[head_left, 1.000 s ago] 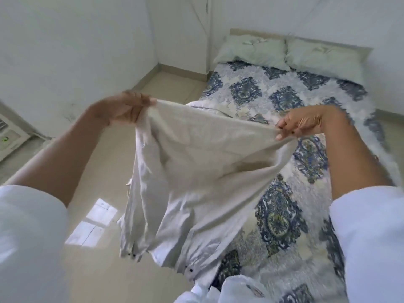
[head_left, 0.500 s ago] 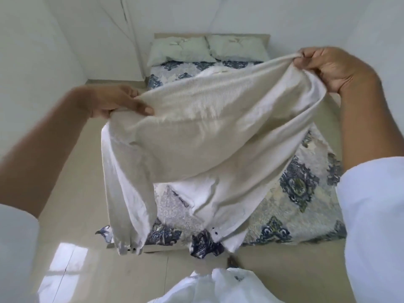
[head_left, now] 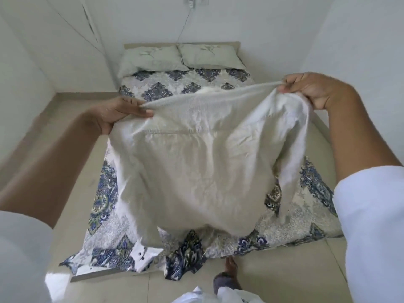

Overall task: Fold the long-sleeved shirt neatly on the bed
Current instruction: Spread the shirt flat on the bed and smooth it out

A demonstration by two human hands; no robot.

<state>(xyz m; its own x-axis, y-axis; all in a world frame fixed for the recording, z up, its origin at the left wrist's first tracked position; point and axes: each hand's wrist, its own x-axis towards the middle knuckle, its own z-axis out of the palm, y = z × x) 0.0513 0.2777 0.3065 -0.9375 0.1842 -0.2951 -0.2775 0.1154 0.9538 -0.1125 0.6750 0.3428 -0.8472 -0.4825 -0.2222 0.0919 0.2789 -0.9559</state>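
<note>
Your left hand point(head_left: 118, 115), at centre left of the frame, and your right hand point(head_left: 314, 88), at upper right, each pinch the top edge of the cream shirt point(head_left: 196, 167). It hangs spread between and below them, in mid-frame, over the patterned bed point(head_left: 317, 193).

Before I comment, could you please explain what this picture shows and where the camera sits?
The camera is worn on a person's head, looking forward and down, so the two arms are the wearer's own. The left hand and right hand each pinch the top edge of a pale shirt, holding it spread in the air over the bed. The bed has a blue-patterned cover and two pillows at the far end. A cuff with dark buttons lies on the cover.
</note>
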